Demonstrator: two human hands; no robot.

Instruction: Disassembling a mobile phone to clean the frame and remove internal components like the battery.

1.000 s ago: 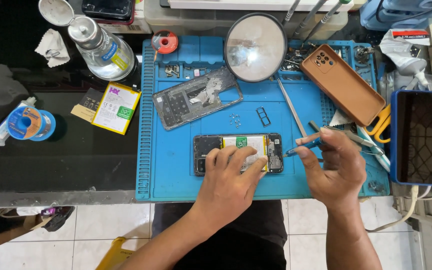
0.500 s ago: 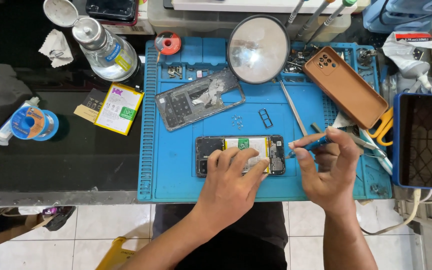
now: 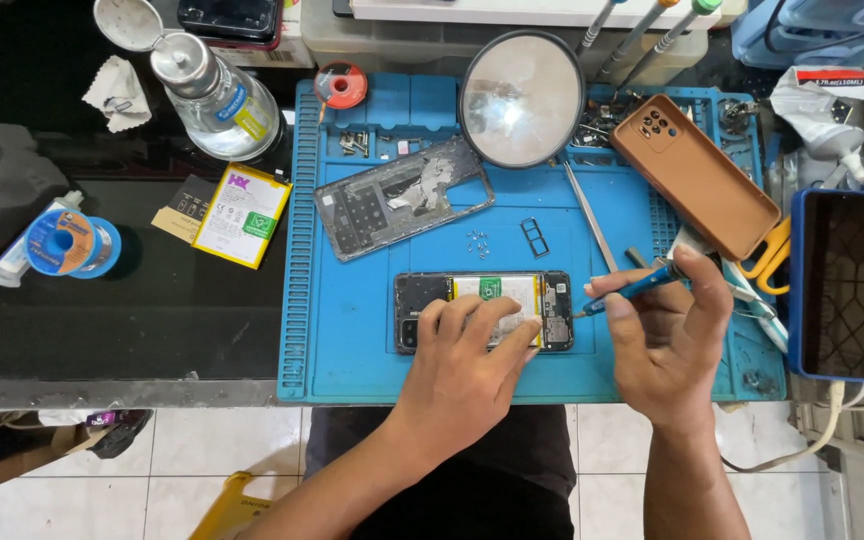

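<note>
Opened phone (image 3: 482,310) lay face down on the blue mat (image 3: 352,350), directly under the 2 hands. Left hand (image 3: 467,365) rested flat, fingers spread, pressing the phone's battery area. Right hand (image 3: 667,340) was closed around a blue screwdriver (image 3: 632,290), its tip touching the phone's right end.

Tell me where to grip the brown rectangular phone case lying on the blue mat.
Pinch the brown rectangular phone case across its two long edges near the middle, coming from above. It lies flat and slanted, and the scissors crowd its lower end.
</note>
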